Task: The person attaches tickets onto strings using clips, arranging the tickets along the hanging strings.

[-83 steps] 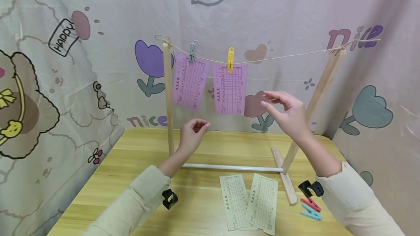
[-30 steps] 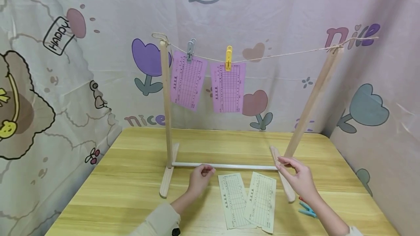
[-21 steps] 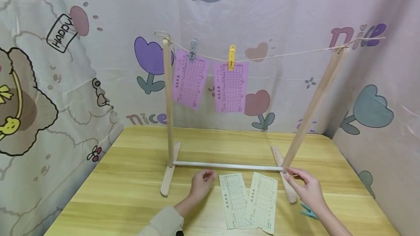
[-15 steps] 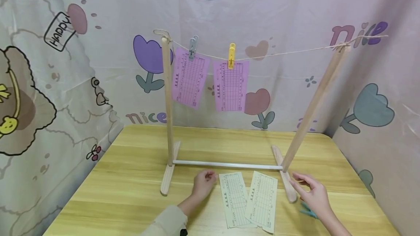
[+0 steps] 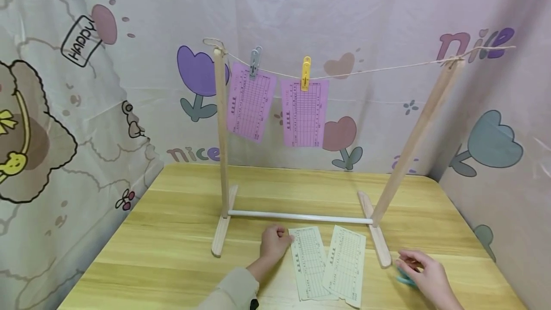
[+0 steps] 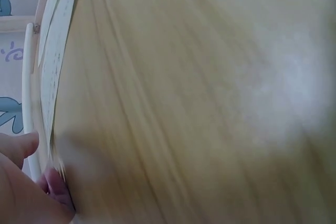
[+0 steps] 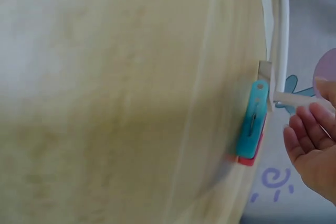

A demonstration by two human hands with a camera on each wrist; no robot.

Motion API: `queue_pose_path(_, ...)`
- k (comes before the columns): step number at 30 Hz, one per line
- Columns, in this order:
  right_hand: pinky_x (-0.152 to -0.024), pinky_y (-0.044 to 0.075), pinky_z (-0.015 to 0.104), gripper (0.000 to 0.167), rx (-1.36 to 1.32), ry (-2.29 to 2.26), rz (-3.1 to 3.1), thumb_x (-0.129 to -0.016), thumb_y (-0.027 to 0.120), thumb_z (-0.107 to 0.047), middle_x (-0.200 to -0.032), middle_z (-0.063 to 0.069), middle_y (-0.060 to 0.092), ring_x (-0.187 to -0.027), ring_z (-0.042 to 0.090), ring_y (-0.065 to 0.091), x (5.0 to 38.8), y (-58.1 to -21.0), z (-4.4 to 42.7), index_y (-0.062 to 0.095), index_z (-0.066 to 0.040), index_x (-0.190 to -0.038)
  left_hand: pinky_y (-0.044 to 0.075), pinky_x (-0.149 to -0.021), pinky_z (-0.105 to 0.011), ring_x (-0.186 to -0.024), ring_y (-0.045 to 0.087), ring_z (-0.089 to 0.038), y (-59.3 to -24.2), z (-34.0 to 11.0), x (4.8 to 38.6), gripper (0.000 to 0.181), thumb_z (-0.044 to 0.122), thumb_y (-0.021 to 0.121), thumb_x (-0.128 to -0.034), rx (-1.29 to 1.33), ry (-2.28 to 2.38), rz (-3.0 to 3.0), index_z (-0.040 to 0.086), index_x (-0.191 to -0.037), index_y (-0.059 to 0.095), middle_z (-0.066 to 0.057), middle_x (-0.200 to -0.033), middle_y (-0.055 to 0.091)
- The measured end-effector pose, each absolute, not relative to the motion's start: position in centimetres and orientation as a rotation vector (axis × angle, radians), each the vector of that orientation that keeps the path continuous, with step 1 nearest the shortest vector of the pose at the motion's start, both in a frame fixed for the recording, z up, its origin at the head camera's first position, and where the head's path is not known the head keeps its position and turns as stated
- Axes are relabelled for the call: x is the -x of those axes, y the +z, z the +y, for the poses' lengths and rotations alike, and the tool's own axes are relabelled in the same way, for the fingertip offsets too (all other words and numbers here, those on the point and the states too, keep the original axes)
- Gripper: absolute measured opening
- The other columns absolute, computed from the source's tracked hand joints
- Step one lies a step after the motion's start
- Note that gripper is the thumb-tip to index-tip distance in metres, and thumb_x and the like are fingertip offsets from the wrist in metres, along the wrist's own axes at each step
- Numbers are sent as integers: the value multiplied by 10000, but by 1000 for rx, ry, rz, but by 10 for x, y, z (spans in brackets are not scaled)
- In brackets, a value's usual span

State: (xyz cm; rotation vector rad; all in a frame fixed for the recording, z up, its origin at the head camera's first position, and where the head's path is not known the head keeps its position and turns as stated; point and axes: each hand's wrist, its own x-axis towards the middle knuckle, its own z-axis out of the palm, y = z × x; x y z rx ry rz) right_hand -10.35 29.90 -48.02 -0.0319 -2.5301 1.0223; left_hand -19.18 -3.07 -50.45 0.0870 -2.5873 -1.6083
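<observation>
My left hand (image 5: pixel 274 245) is at the upper left edge of a pale green printed slip (image 5: pixel 309 262), fingertips touching or nearly touching it. In the left wrist view its thumb (image 6: pixel 23 145) stands apart from the fingers (image 6: pixel 58 184) beside the slip's end. A second pale green slip (image 5: pixel 346 264) overlaps the first on the table. My right hand (image 5: pixel 426 274) hovers over a blue clothespin (image 5: pixel 405 279), fingers loosely bent and holding nothing. The right wrist view shows that blue clothespin (image 7: pixel 253 119) lying beside a red clothespin (image 7: pixel 247 161), with the hand apart from both.
A wooden stand with a left post (image 5: pixel 221 133), right post (image 5: pixel 417 142) and white crossbar (image 5: pixel 301 216) carries a string (image 5: pixel 379 69). A grey clothespin (image 5: pixel 255 61) and a yellow clothespin (image 5: pixel 305 73) hold two pink slips (image 5: pixel 251 104) on it. A printed cloth hangs behind.
Both hands have come down from beside the hanging pink slips. The left moved right to the green slip's edge; the right moved right and down to the clothespins. The slips stay put.
</observation>
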Motion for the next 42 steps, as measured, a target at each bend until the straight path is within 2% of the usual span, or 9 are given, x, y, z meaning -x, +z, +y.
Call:
queue_pose_path(4, -550, 481, 151, 235, 82, 965, -2665, -676, 771, 6, -769, 78, 685, -654, -115, 521, 98, -486, 309, 682, 15, -894, 487, -665, -341, -758, 543, -202, -505, -25, 190, 310, 99, 786, -676, -106, -1531, -2615, -63, -894, 635, -115, -825, 589)
queue_pose_path(11, -560, 432, 181, 307, 175, 898, -2871, -686, 797, -165, -848, 29, 637, -660, -59, 461, 93, -487, 320, 692, -24, -937, 478, -677, -327, -765, 521, -204, -505, -19, 188, 347, 130, 812, -641, -87, -1362, -2693, -37, -870, 612, -99, -853, 549)
queue_pose_path(16, -624, 446, 211, 419, 155, 802, -3013, -688, 798, -275, -943, 66, 631, -726, 34, 487, 95, -487, 323, 692, -23, -1005, 509, -706, -337, -800, 546, -226, -503, -18, 187, 331, 114, 803, -671, -66, -1308, -2725, -36, -895, 612, -110, -890, 548)
queue_pose_path(21, -672, 471, 261, 465, 129, 747, -3099, -684, 796, -301, -958, 74, 618, -795, 135, 518, 100, -485, 322, 682, -8, -1027, 523, -715, -326, -820, 555, -227, -502, -17, 188, 315, 87, 786, -692, -80, -1321, -2742, -37, -923, 613, -113, -916, 546)
queue_pose_path(25, -753, 514, 398, 453, 71, 709, -3114, -677, 801, -270, -975, 129, 615, -860, 242, 562, 104, -485, 319, 680, 6, -1015, 515, -710, -328, -807, 547, -220, -502, -17, 189, 309, 77, 786, -689, -108, -1320, -2736, -28, -923, 613, -109, -907, 541)
queue_pose_path(28, -821, 490, 514, 441, 23, 691, -3112, -688, 795, -246, -1034, 205, 610, -951, 351, 571, 105, -485, 317, 675, 19, -1018, 511, -697, -322, -790, 537, -212, -501, -17, 190, 302, 73, 783, -690, -124, -1320, -2737, -18, -919, 608, -105, -900, 535)
queue_pose_path(30, -842, 477, 534, 430, 0, 688, -3115, -697, 790, -233, -1062, 235, 601, -987, 389, 560, 107, -485, 316, 672, 21, -1023, 504, -686, -314, -779, 525, -205, -501, -17, 190, 290, 66, 778, -693, -135, -1326, -2740, -12, -911, 604, -100, -894, 528)
queue_pose_path(38, -850, 481, 515, 379, -11, 697, -3108, -698, 788, -194, -1062, 229, 617, -998, 382, 565, 108, -485, 312, 671, 12, -995, 435, -621, -259, -741, 468, -169, -502, -19, 190, 254, 24, 757, -707, -139, -1363, -2747, 14, -893, 584, -64, -855, 491)
queue_pose_path(42, -750, 519, 327, 349, 18, 735, -3067, -701, 787, -176, -980, 116, 648, -860, 174, 572, 107, -485, 310, 674, 0, -981, 451, -634, -264, -764, 498, -161, -503, -21, 190, 245, 22, 736, -732, -106, -1382, -2756, 29, -919, 578, -56, -865, 526)
